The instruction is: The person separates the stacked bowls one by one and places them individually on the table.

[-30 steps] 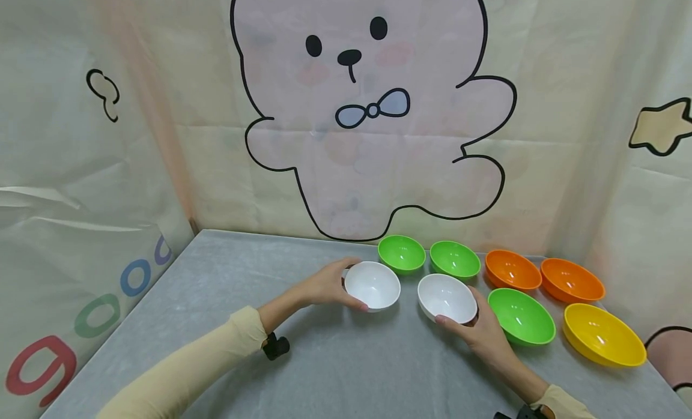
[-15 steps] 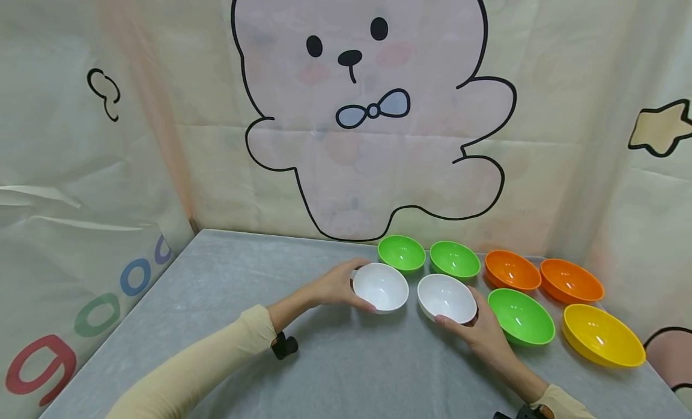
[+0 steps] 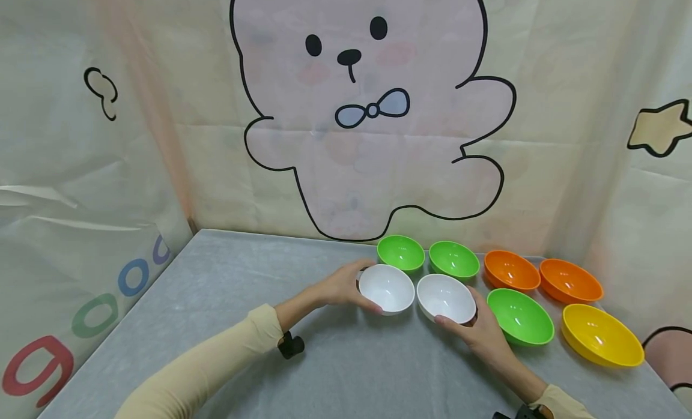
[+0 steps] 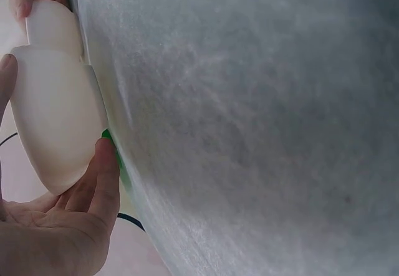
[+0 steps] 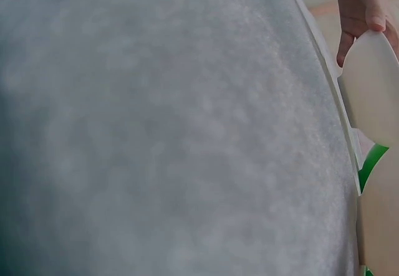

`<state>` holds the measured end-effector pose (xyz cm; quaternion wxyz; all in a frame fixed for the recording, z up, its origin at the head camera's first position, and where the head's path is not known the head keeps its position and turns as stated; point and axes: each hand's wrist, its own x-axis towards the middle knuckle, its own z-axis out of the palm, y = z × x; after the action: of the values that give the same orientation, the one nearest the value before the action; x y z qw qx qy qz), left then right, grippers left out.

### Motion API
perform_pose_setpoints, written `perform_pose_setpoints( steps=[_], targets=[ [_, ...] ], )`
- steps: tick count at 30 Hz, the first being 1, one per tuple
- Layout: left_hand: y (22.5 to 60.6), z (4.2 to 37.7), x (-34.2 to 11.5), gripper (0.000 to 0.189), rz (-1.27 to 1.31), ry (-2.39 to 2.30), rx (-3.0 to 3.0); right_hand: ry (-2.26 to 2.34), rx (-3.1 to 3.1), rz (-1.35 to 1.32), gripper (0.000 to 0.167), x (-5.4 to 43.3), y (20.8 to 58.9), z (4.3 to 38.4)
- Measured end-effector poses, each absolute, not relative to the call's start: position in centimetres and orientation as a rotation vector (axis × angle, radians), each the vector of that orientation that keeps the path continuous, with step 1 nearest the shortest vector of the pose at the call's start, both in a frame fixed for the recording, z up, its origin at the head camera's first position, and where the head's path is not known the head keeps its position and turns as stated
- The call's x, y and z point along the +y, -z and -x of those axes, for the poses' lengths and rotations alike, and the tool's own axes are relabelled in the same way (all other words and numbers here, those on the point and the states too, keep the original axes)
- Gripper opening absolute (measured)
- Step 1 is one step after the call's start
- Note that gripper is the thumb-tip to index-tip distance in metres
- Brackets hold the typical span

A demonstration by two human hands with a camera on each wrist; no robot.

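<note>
Two white bowls stand mouth up, side by side on the grey cloth, their rims almost meeting in the head view. My left hand (image 3: 346,285) grips the left white bowl (image 3: 387,288) by its outer side, thumb at the near side and fingers behind. The left wrist view shows the side wall of this bowl (image 4: 59,114) between thumb and fingers (image 4: 106,179). Around the right side of the other white bowl (image 3: 446,298) my right hand (image 3: 483,329) holds with its thumb in front; its other fingers are mostly hidden. In the right wrist view only bowl edges and my left hand (image 5: 361,8) appear.
Behind the white bowls sit two small green bowls, one left (image 3: 401,253) and one right (image 3: 454,260). Farther right are two orange bowls (image 3: 512,269), a larger green bowl (image 3: 521,317) and a yellow bowl (image 3: 602,335). A printed curtain (image 3: 346,185) hangs behind the table (image 3: 259,263).
My left hand has slid the left white bowl rightward, closing the gap to the other white bowl. The right hand and its bowl have stayed in place.
</note>
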<state>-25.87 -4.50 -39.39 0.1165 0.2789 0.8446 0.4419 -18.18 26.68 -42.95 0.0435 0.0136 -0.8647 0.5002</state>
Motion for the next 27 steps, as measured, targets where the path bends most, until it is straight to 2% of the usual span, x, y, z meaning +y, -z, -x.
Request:
perform_pose_setpoints(
  steps=[27],
  targets=[
    [40.19, 26.09, -4.15, 0.101, -0.808, -1.275, 2.445, -1.547, -2.597, -0.079, 0.098, 26.6, 43.04, 18.12]
  ],
)
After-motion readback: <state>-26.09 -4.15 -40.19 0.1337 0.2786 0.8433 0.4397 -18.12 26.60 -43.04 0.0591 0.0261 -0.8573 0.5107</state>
